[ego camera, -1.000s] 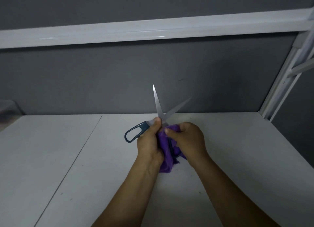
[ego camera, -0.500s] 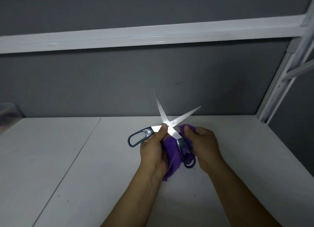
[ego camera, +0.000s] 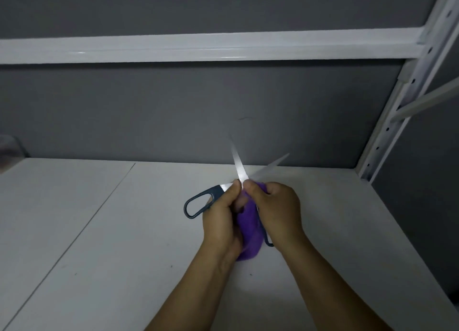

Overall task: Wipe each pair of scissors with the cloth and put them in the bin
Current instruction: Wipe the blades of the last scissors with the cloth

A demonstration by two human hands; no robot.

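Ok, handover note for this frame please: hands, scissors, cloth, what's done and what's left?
Left hand grips the open scissors near the pivot, blades pointing up and away.
Right hand pinches the purple cloth against them, above the white table.
Done: wiping under way.
Left: finish wiping, put scissors in the bin; no bin clearly in view, nor other pairs.

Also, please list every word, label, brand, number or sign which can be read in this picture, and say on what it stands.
No text can be read anywhere.
Steel scissors with dark blue-grey plastic handles: no brand shows; the blades are blurred.
Crumpled purple cloth: no label shows.
White metal shelf beam, white perforated upright, white tabletop: no writing.
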